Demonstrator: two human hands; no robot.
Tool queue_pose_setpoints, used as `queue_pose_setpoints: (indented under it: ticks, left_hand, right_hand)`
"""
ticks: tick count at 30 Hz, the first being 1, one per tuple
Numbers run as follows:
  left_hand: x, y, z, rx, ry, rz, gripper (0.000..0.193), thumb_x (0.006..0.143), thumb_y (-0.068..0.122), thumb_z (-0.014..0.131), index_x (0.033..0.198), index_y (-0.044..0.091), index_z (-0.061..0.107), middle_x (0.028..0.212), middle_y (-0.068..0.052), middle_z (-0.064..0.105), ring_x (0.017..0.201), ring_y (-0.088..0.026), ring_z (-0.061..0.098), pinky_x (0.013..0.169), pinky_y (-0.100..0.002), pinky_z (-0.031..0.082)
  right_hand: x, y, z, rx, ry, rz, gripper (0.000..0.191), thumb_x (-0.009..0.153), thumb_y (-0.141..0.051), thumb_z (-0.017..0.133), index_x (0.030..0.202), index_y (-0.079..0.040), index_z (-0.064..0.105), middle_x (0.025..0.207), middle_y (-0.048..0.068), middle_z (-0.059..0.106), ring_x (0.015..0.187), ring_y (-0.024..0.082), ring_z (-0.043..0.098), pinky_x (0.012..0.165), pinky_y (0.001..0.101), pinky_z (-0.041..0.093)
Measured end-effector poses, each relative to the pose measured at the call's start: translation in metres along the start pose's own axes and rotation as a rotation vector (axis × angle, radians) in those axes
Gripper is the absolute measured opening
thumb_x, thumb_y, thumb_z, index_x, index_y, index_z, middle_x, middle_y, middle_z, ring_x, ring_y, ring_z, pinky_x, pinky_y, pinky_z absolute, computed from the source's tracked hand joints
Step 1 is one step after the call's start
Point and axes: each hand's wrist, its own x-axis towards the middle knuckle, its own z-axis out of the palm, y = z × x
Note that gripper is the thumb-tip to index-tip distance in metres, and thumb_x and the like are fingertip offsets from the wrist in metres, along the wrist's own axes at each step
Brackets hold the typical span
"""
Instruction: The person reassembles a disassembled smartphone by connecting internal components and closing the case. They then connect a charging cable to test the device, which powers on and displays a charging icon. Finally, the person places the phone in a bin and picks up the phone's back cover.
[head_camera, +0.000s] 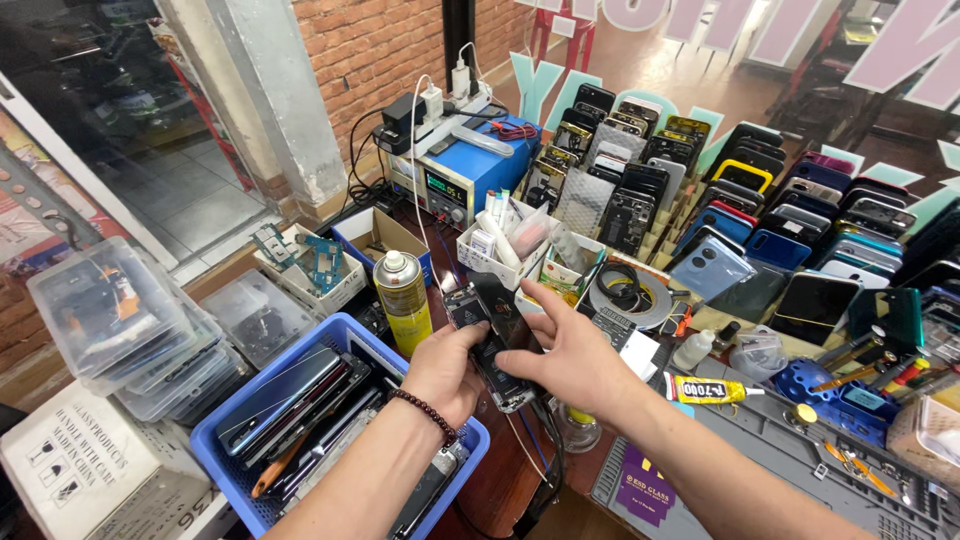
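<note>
together, left hand (445, 375) and right hand (572, 360) each close their grip around the opened phone (490, 335) between them.

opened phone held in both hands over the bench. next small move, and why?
Probably lower the opened phone onto the grey mat: both the left hand and right hand hold it in mid-air above the blue basket.

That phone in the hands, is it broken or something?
It looks opened up: the phone, held by the left hand and right hand, shows bare inner parts, and its dark panel is lifted askew.
</note>
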Motion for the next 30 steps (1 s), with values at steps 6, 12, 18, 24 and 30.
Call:
queue_pose_setpoints:
  ticks: [6,12,18,24,30]
  left_hand:
    - [-0.002,-0.007,0.009,0.008,0.001,-0.006,0.017,0.094,0.005,0.059,0.110,0.002,0.065,0.102,-0.012,0.073,0.091,-0.027,0.071,0.082,-0.047,0.060]
    - [0.001,-0.013,0.015,0.005,0.002,-0.003,0.017,0.095,0.003,0.059,0.110,0.001,0.065,0.102,-0.012,0.073,0.092,-0.026,0.072,0.086,-0.046,0.059]
    - [-0.003,-0.014,0.025,-0.004,-0.021,0.028,0.017,0.097,0.009,0.059,0.110,0.002,0.065,0.103,-0.011,0.075,0.094,-0.026,0.072,0.088,-0.044,0.058]
    - [-0.015,-0.010,0.039,-0.091,0.092,-0.006,0.053,0.102,0.055,0.039,0.113,0.009,0.063,0.100,-0.007,0.071,0.091,-0.021,0.069,0.084,-0.043,0.056]
    - [-0.015,-0.013,0.032,-0.093,0.014,0.046,0.054,0.102,0.057,0.042,0.117,0.010,0.064,0.103,-0.007,0.071,0.093,-0.021,0.068,0.088,-0.042,0.057]
  right_hand:
    - [-0.006,0.000,-0.023,0.139,0.003,0.085,0.093,0.078,-0.004,0.074,0.160,-0.013,0.031,0.130,0.016,0.069,0.108,0.016,0.067,0.095,0.0291,0.053]
    - [-0.011,0.003,-0.036,0.181,-0.002,0.097,0.088,0.081,-0.006,0.073,0.159,-0.012,0.034,0.138,0.015,0.065,0.116,0.014,0.065,0.099,0.0288,0.051]
    - [-0.013,0.003,-0.028,0.034,0.052,0.013,0.096,0.074,-0.010,0.080,0.157,-0.010,0.032,0.137,0.017,0.064,0.119,0.019,0.065,0.100,0.0318,0.052]
    - [-0.023,-0.010,-0.005,-0.493,0.243,-0.060,0.102,0.065,-0.024,0.084,0.154,-0.011,0.036,0.130,0.017,0.069,0.116,0.025,0.070,0.099,0.0325,0.053]
    - [-0.027,-0.016,0.009,-0.662,0.270,-0.050,0.096,0.064,-0.025,0.082,0.150,-0.011,0.042,0.122,0.021,0.070,0.113,0.034,0.069,0.098,0.0387,0.054]
